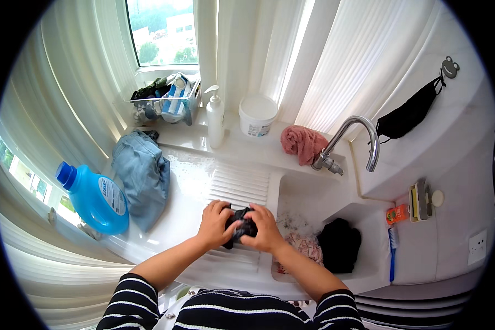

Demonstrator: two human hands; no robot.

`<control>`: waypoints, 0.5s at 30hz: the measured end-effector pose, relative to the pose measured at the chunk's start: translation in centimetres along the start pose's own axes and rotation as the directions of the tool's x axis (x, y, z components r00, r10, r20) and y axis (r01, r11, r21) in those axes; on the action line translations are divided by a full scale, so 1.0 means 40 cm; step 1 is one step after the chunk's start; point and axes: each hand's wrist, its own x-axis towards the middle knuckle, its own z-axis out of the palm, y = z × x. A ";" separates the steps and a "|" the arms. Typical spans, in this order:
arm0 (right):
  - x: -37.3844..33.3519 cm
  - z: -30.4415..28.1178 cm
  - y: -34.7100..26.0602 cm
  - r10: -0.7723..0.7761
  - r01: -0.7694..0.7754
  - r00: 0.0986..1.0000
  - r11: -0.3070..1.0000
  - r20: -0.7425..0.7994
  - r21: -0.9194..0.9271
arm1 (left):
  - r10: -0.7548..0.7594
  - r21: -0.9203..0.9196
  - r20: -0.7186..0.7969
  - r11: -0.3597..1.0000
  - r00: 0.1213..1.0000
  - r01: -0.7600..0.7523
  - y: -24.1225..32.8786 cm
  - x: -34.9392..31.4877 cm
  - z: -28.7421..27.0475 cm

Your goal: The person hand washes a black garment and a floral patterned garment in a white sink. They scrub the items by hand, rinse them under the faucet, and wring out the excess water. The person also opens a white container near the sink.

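Observation:
A small bunched black cloth is gripped between my two hands, over the ribbed washboard left of the sink basin. My left hand is curled around its left side, and my right hand closes on it from the right. Both thumbs press in toward the middle. What garment the cloth is, I cannot make out. In the sink basin beside my right forearm lie a pink patterned cloth and a black garment, with suds behind them.
Left of the washboard are a light-blue garment and a blue detergent bottle. Behind stand a clear bin, a white pump bottle, a white tub and a pink towel. The faucet arches over the basin; a blue brush hangs at right.

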 end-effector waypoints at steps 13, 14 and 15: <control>0.047 0.052 0.035 0.374 -0.399 0.913 0.900 -0.164 -0.173 | -0.266 0.040 -0.024 0.963 0.964 0.267 -0.031 0.060 0.031; -0.018 0.041 0.019 0.201 -0.219 0.972 0.963 -0.122 -0.158 | -0.122 -0.156 0.011 0.980 0.993 0.122 -0.012 0.007 -0.003; -0.074 0.033 -0.008 -0.004 -0.005 0.996 0.995 -0.091 -0.103 | 0.020 -0.156 0.053 0.988 0.998 -0.012 0.013 -0.044 -0.040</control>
